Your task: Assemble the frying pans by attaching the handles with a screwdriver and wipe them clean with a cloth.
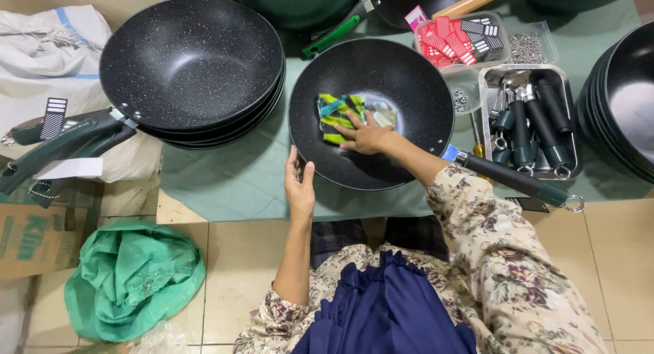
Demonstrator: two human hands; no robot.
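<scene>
A black speckled wok (409, 74) with a dark green handle (518, 180) lies on the green table cover in front of me. My right hand (364, 136) is inside it, pressing a yellow, green and blue cloth (337, 117) flat against the wok's bottom. My left hand (300, 183) grips the near left rim of the same wok, thumb on the inside. My floral sleeves and dark blue skirt fill the bottom of the view.
A stack of black woks (191, 61) stands at the left, handles toward a white sack (41, 61). Metal trays hold dark green handles (531, 122), red tags (453, 40) and screws (526, 47). More woks sit at the right edge (627, 102). A green bag (133, 279) lies on the tiled floor.
</scene>
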